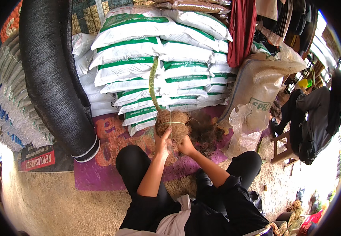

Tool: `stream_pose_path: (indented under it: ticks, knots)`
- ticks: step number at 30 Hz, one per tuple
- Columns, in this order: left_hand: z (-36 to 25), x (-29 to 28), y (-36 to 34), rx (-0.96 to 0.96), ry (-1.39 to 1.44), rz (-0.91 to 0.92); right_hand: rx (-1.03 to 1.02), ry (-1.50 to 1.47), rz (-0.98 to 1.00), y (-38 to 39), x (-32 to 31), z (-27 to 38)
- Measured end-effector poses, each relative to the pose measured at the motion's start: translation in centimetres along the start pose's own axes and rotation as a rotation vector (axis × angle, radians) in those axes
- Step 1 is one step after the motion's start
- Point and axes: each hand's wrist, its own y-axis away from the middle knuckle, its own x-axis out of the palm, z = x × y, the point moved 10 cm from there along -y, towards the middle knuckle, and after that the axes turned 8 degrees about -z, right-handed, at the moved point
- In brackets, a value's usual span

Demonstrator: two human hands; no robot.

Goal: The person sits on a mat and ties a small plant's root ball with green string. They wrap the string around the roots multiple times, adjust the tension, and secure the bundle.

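A ball of brown coconut fibre is held up in front of me, with a pale string tied around it. Out of its top rises one long mottled green-yellow leaf, like a snake plant's. My left hand grips the ball's lower left side, thumb up against the fibre. Against its lower right side, my right hand is closed in a fist or pinch; whatever is in its fingers is hidden. Dark loose soil or fibre lies behind and to the right of the ball.
A purple printed sheet covers the ground ahead. Behind it stand stacked white-and-green sacks. A thick black mesh roll leans at left. Right are a large beige sack, a clear plastic bag and a person on a stool.
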Motion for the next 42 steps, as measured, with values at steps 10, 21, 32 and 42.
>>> stream_pose_path:
  ticks: [10,21,32,42]
  knots:
    - [0.5,-1.2,-0.6,0.025,-0.069,-0.050,0.343,-0.096,0.130,2.6,-0.2,5.2]
    - [0.8,-1.5,-1.3,0.019,-0.045,-0.080,0.255,-0.037,0.234,7.1,-0.7,6.6]
    - [0.8,-2.4,-2.1,-0.013,-0.070,-0.096,0.753,0.513,0.483,23.1,0.1,-10.7]
    - [-0.1,-2.6,-1.9,-0.006,-0.006,-0.098,0.808,0.297,-0.072,18.5,-3.6,-15.9]
